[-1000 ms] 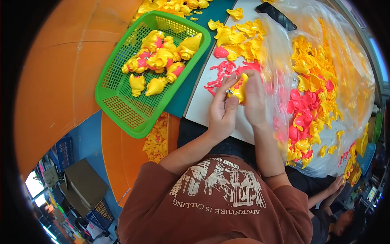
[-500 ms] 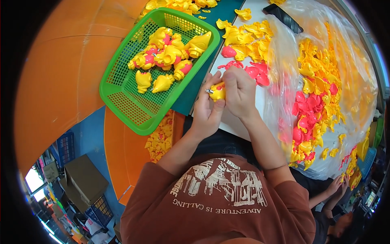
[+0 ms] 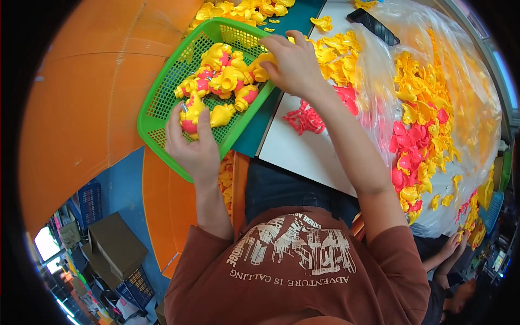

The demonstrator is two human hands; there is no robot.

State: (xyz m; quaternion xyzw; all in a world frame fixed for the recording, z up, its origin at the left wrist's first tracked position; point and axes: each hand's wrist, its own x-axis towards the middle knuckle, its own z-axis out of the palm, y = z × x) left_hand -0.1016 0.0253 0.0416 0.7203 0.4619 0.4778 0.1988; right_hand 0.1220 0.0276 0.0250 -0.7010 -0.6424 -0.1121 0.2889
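White surface (image 3: 303, 151) by orange wall | green basket (image 3: 162, 103) of yellow-pink toys at its left edge | my left hand (image 3: 192, 149) grips one toy (image 3: 189, 116) inside | right hand (image 3: 292, 62) closed on yellow piece (image 3: 260, 65) at rim | release low, avoid bounce-out

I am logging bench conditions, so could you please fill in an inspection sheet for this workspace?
Surface: white board on a teal-topped table.
Job's things: green mesh basket holding yellow-and-pink assembled toys.
Clutter: loose yellow parts, pink parts, a clear bag of mixed parts, a black flat device.
Grips: left hand grips a toy at the basket's near rim; right hand places a yellow piece over the far rim.
Cables: nothing seen.
Surroundings: orange panel, cardboard boxes, blue crates, another person's hands lower right.
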